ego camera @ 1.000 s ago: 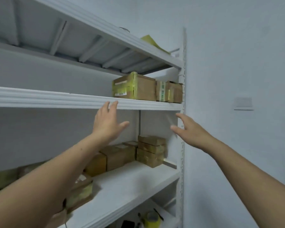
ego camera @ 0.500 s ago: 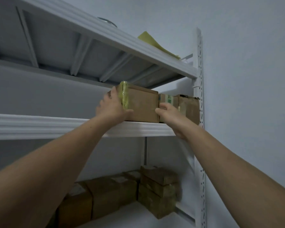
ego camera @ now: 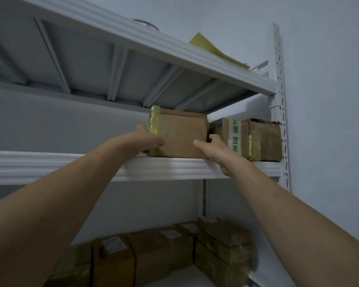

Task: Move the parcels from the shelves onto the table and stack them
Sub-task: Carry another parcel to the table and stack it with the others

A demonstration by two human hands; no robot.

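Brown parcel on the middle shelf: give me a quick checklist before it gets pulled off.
1. Left hand on the brown parcel, at its yellow-taped end: ok.
2. Right hand on its right front corner: ok.
3. Parcel lifted: not ok, it sits on the middle shelf.
4. Neighbouring green-taped parcel clear: not ok, no gap visible.
5. Headroom under the upper shelf: ok.
6. Table free for stacking: cannot tell, out of view.
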